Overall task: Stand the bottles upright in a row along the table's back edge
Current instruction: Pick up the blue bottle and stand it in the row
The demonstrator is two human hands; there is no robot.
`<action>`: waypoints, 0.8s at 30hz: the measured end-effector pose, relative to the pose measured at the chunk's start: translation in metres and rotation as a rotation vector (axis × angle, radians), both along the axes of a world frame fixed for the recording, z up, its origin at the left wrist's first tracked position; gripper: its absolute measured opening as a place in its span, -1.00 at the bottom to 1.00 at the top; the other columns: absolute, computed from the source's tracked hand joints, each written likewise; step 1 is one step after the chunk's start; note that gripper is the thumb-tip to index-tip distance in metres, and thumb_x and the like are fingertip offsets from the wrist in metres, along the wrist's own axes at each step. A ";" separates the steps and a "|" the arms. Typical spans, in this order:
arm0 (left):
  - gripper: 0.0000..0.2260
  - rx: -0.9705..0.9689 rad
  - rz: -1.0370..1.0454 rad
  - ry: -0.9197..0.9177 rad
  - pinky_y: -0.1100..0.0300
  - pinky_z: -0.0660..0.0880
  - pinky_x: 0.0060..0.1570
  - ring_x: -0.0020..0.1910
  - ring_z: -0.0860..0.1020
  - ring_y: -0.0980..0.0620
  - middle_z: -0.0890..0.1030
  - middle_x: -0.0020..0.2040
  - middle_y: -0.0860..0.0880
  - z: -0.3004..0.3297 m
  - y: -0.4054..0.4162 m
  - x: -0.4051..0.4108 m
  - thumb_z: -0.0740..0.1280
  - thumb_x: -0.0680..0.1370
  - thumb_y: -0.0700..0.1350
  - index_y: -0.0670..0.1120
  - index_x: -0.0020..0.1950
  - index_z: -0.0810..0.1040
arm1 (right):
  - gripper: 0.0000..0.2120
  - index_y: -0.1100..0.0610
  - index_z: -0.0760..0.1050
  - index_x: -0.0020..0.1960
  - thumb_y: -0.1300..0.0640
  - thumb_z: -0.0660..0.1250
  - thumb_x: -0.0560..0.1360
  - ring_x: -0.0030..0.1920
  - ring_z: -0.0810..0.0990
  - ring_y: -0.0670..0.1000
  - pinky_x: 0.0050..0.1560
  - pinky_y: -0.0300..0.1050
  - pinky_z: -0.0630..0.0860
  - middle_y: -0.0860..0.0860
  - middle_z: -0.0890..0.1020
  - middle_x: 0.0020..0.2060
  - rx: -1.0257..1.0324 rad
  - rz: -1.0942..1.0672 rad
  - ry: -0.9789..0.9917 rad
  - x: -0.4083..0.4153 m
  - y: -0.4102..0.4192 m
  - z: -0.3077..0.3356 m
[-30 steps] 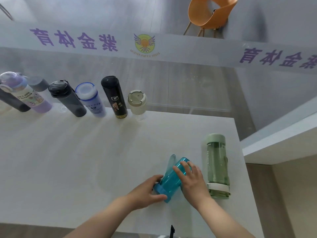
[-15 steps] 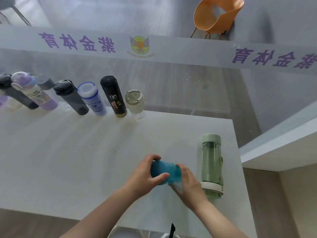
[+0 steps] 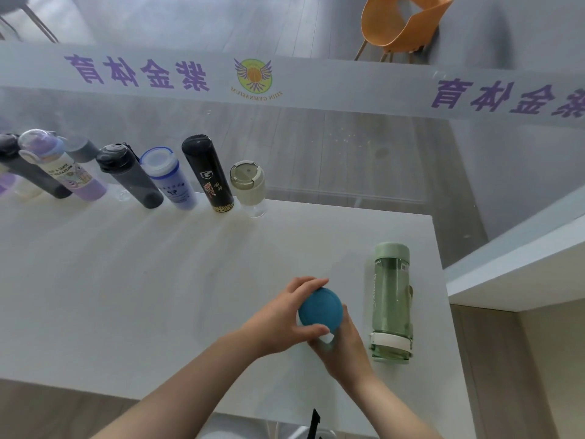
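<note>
A teal bottle (image 3: 320, 309) stands upright near the table's front right, seen from above so that only its round blue cap shows. My left hand (image 3: 281, 321) wraps the cap from the left. My right hand (image 3: 340, 346) holds the body from below and right. A green bottle (image 3: 391, 299) lies on its side just to the right, cap pointing away from me. Along the back edge several bottles stand in a row: a clear one with a beige lid (image 3: 248, 186), a black one (image 3: 207, 172), a blue-white one (image 3: 169, 177), a dark grey one (image 3: 128, 174) and a purple one (image 3: 61, 164).
The white table (image 3: 142, 296) ends at its right edge just past the green bottle. A glass wall with purple lettering stands behind the row. An orange chair (image 3: 400, 23) sits beyond the glass. A white ledge (image 3: 519, 270) juts in at the right.
The teal bottle went from lying tilted on the table to standing upright. My left hand slid from its base up onto the cap. The green bottle stayed put.
</note>
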State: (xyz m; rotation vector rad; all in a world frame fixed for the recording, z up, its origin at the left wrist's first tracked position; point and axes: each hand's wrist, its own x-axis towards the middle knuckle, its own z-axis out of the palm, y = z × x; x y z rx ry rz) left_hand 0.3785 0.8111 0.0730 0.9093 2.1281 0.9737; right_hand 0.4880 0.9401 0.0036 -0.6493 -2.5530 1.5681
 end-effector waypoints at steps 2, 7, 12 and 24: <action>-0.46 0.060 0.033 -0.080 0.33 0.31 0.32 0.31 0.33 0.25 0.27 0.40 0.19 -0.004 -0.006 -0.006 0.29 0.53 0.15 0.26 0.47 0.16 | -0.44 -0.19 0.29 0.26 -0.09 0.50 0.37 0.04 0.56 -0.17 -0.03 -0.25 0.53 -0.20 0.53 0.07 0.023 -0.017 0.012 -0.004 -0.004 -0.001; -0.51 0.045 0.380 -0.085 0.11 0.32 0.39 0.34 0.36 0.20 0.28 0.46 0.10 -0.044 -0.043 -0.032 0.22 0.58 0.09 0.22 0.47 0.13 | -0.38 -0.04 0.26 0.30 -0.17 0.47 0.37 0.07 0.54 -0.12 0.01 -0.24 0.49 -0.10 0.53 0.09 0.017 -0.032 0.013 -0.023 -0.005 -0.002; -0.29 -0.468 0.449 0.227 -0.02 0.00 0.48 0.54 0.05 -0.14 0.09 0.57 -0.13 -0.100 -0.099 -0.060 -0.01 0.49 0.28 -0.06 0.56 0.03 | -0.41 -0.06 0.25 0.22 -0.12 0.52 0.35 0.03 0.56 -0.02 -0.03 -0.12 0.52 -0.06 0.54 0.07 -0.032 -0.110 -0.025 -0.066 0.004 -0.002; -0.47 -0.550 0.343 0.395 0.04 -0.12 0.46 0.52 0.07 -0.02 0.17 0.56 -0.03 -0.146 -0.147 -0.060 -0.05 0.59 0.17 0.04 0.54 0.13 | -0.35 0.14 0.21 0.25 0.01 0.54 0.38 0.07 0.46 0.00 -0.01 -0.21 0.36 0.03 0.48 0.15 -0.026 -0.169 0.003 -0.192 0.027 0.005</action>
